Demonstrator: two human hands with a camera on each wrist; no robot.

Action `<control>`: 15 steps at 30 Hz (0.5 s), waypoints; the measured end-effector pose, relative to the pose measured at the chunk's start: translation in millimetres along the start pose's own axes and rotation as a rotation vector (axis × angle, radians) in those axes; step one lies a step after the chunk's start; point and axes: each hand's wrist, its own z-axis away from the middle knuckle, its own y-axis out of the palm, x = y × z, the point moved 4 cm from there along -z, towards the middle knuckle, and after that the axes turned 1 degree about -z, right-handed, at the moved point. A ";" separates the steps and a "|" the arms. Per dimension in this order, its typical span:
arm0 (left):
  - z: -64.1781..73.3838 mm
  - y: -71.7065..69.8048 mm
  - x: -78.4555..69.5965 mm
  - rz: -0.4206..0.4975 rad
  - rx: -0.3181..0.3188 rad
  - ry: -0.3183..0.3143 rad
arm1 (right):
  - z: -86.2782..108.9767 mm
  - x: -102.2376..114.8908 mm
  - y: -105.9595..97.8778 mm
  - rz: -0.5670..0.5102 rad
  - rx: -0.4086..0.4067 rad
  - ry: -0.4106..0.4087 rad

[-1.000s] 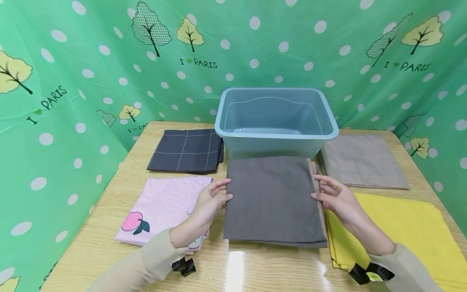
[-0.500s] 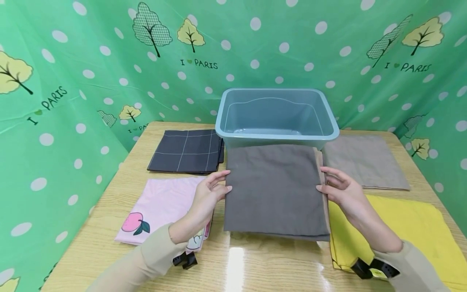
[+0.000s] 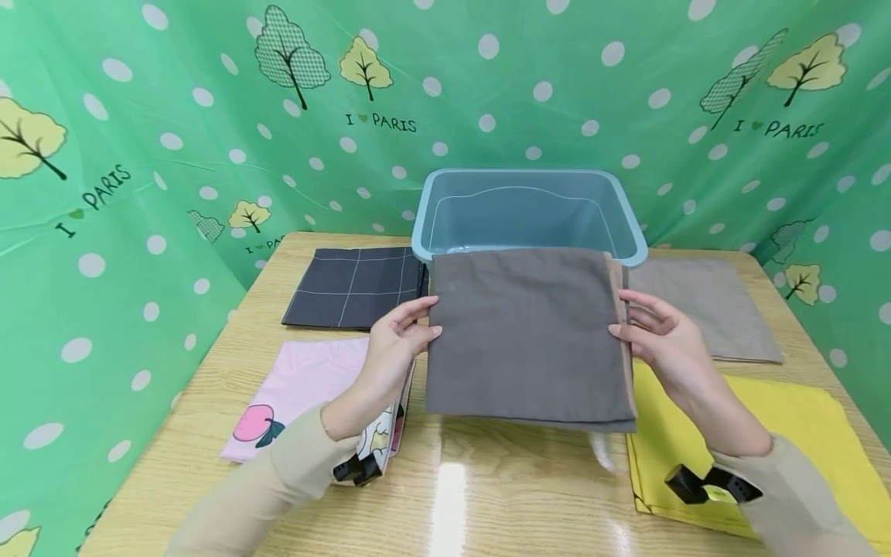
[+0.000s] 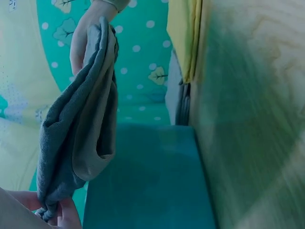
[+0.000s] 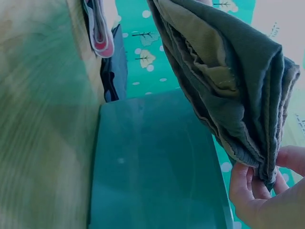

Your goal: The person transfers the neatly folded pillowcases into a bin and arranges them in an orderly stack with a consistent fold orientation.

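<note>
Between both hands hangs a folded dark grey cloth (image 3: 529, 336), several layers thick with a tan strip along its right edge. My left hand (image 3: 390, 348) pinches its left edge, thumb in front and fingers behind. At the opposite edge my right hand (image 3: 664, 344) pinches the layers the same way. In both wrist views the cloth (image 4: 78, 124) is clear of the table, its folds sagging between the hands. Behind it stands a light blue plastic bin (image 3: 529, 209); the cloth's upper edge overlaps the bin's front rim in the head view.
On the wooden table (image 3: 515, 495) lie other folded cloths: a dark checked one (image 3: 351, 286) at back left, a pink one with fruit print (image 3: 313, 379) at left, a light grey-brown one (image 3: 710, 309) at back right, a yellow one (image 3: 759, 449) at right. A green curtain (image 3: 230, 116) hangs behind.
Both hands have raised the dark grey cloth and moved it away from me, toward the bin; it now covers part of the bin's front rim. The bin and other cloths have stayed put.
</note>
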 end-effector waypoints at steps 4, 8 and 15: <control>-5.5 1.1 -7.0 0.007 0.000 0.001 | -4.3 7.5 1.0 -0.024 -0.003 -0.004; -12.2 2.7 -13.3 -0.002 -0.001 0.009 | -9.8 14.1 1.4 -0.047 -0.011 -0.007; -29.2 7.7 -21.8 -0.001 -0.029 0.026 | -23.2 25.3 0.6 -0.087 -0.032 -0.008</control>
